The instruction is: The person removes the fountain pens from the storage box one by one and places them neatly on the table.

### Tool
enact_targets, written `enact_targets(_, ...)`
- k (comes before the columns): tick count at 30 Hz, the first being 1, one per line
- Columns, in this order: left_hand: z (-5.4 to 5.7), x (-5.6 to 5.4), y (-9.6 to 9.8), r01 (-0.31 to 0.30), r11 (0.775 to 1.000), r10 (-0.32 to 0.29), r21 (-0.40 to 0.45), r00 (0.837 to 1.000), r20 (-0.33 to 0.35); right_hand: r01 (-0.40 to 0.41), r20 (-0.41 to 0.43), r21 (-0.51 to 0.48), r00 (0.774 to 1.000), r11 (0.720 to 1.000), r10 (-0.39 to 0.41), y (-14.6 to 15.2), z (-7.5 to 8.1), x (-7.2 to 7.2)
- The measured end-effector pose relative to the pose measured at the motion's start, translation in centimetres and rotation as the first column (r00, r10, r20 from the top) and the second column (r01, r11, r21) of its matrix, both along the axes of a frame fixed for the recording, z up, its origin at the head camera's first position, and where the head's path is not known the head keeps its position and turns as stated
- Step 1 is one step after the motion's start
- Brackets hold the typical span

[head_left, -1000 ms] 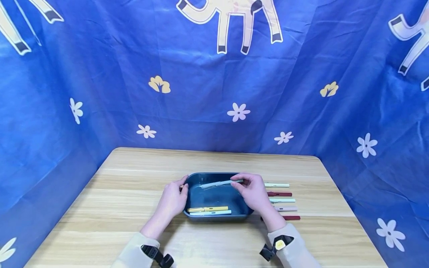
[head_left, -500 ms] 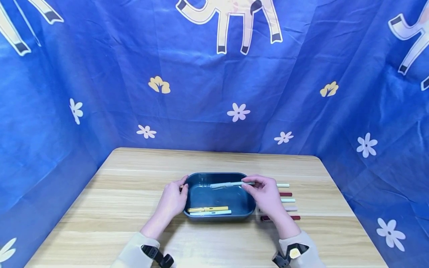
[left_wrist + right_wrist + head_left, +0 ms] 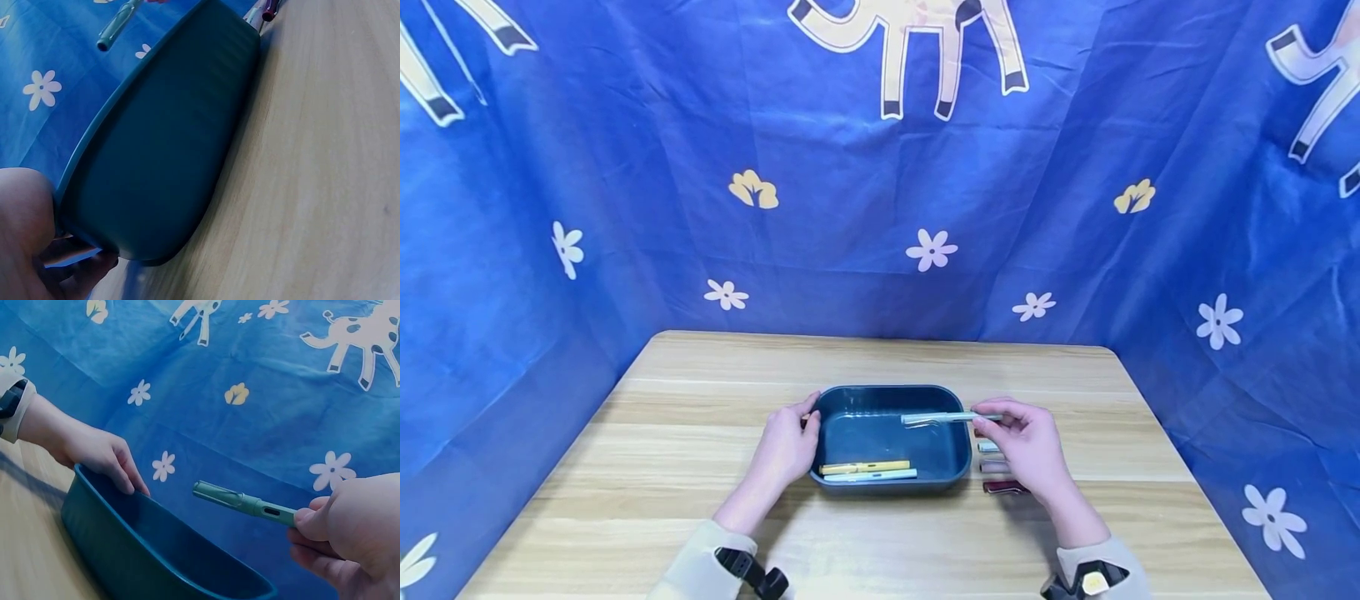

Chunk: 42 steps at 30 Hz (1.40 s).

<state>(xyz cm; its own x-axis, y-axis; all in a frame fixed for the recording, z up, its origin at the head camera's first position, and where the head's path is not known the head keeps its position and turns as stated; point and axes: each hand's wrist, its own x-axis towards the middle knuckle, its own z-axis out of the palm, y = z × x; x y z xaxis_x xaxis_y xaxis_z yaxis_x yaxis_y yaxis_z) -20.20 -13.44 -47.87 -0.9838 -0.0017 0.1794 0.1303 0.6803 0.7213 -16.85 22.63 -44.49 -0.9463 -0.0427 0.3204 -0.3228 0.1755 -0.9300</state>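
Note:
My left hand grips the left end of a dark teal bin, thumb over the rim and fingers outside. Between thumb and fingers of my right hand is a light green capped pen, pinched at its barrel end. The pen lies level above the bin's right rim, its clip end pointing left over the inside. At the near side of the bin's floor lie a yellow pen and a pale mint pen, side by side. The right hand covers parts of the pens on the table beneath it.
Right of the bin, several pens lie in a column on the wooden table, among them a dark red pen, a lilac pen and a pale green pen. A blue patterned curtain stands behind the table.
My right hand has moved right with the green pen, from over the bin's inside to beyond its right rim. The left hand has kept its grip on the bin's left end.

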Motion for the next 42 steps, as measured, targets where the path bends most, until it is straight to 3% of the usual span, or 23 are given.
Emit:
enact_targets(11, -0.2, 0.0, 0.0, -0.004, 1.0, 0.003, 0.007, 1.0, 0.012, 0.065, -0.057, 0.032, 0.996, 0.997, -0.063, 2.8, -1.0, 1.7)
enact_targets(18, -0.2, 0.1, 0.1, -0.003, 1.0, 0.003, 0.001, 1.0, 0.004, 0.17, -0.05, 0.026, 0.984, 0.985, -0.168, 5.0, -1.4, 2.7)
enact_targets(26, -0.2, 0.1, 0.1, -0.004, 1.0, 0.004, -0.009, 1.0, -0.003, 0.232, -0.036, 0.041, 0.972, 0.972, -0.231, 6.8, -1.6, 4.1)
enact_targets(35, -0.2, -0.1, 0.0, -0.005, 1.0, 0.005, -0.016, 1.0, -0.009, 0.187, -0.046, -0.008, 0.981, 0.982, -0.187, 8.4, -2.8, 5.3)
enact_targets(42, -0.1, -0.2, 0.0, -0.001, 1.0, 0.001, -0.019, 1.0, -0.006, 0.165, -0.068, 0.029, 0.984, 0.986, -0.163, 9.7, -3.7, 6.1)
